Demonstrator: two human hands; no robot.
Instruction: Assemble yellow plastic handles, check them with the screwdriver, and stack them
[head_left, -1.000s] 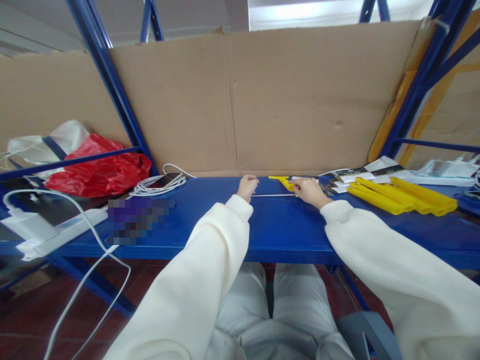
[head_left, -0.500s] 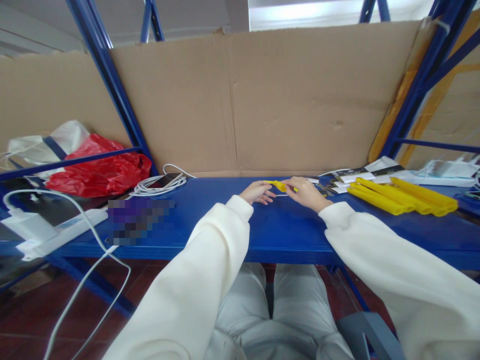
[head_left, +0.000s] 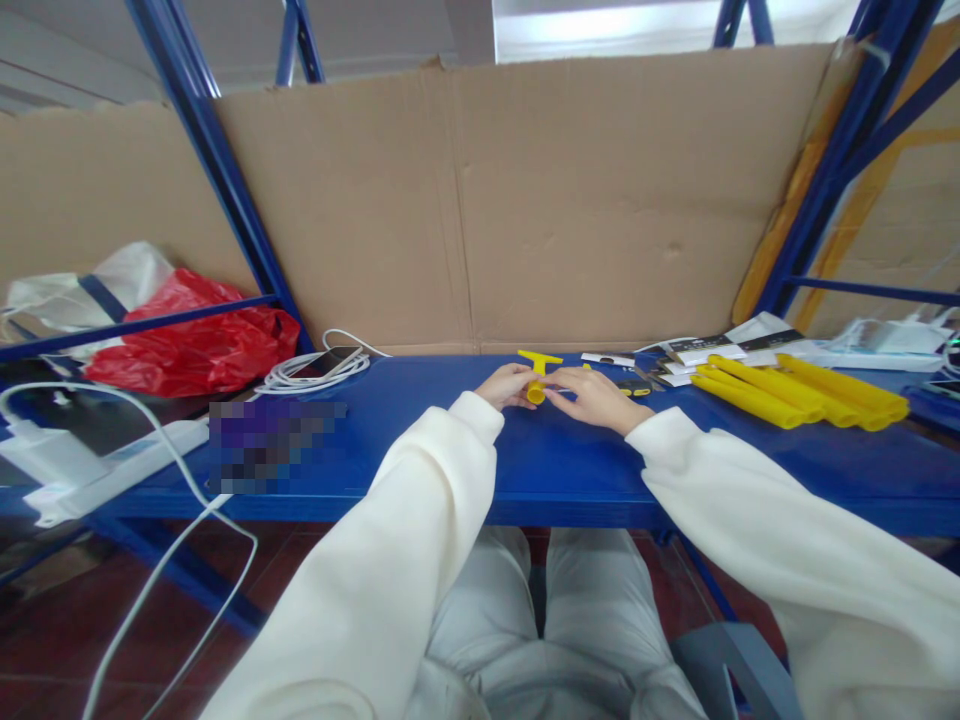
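Between my two hands is a yellow T-shaped plastic piece [head_left: 538, 358], its crossbar pointing away from me and its round end facing me. My left hand [head_left: 508, 386] is closed on it from the left, fingers around the stem. From the right, the fingers of my right hand [head_left: 589, 393] also grip it near the round end. Part of the stem is hidden behind the fingers. Just beyond my right hand lie a small yellow-and-black tool [head_left: 636, 387] and a white-and-black strip [head_left: 607, 359] on the blue table [head_left: 420, 450].
Several yellow tubes [head_left: 795, 395] lie at the right, in front of printed packets [head_left: 757, 340]. On the left are a coiled white cable [head_left: 311, 372], a power strip [head_left: 124, 475] and a red plastic bag [head_left: 202, 335]. Cardboard [head_left: 465, 210] stands along the back.
The yellow piece has turned from lying sideways to having its crossbar away from me. My right hand has shifted left, closer to my left hand, uncovering the yellow-and-black tool.
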